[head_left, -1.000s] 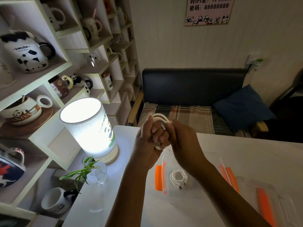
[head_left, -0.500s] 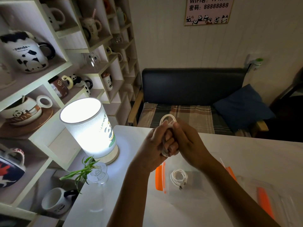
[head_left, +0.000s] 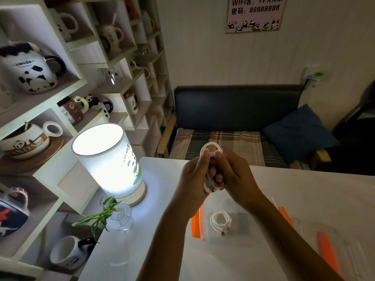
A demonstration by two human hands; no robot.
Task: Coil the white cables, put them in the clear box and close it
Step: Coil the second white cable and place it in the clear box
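Note:
A white cable (head_left: 211, 148) is bunched between both hands above the far part of the white table (head_left: 154, 230). A loop of it sticks up over my fingers. My left hand (head_left: 191, 179) and my right hand (head_left: 233, 175) are both closed on it, pressed together. Below them stands the clear box (head_left: 239, 238) with orange clips (head_left: 195, 224) at its ends. A second white cable (head_left: 220, 221), coiled, lies inside the box. The box's clear lid (head_left: 334, 246) with an orange clip lies to the right.
A lit cylinder lamp (head_left: 107, 159) stands at the table's left, with a small glass vase and green plant (head_left: 113, 218) in front of it. Shelves of panda mugs (head_left: 30, 67) fill the left. A dark sofa (head_left: 237, 110) sits behind the table.
Both hands have shifted slightly to the right with the cable, and the loop above my fingers now stands more upright. The coiled cable in the box has not moved.

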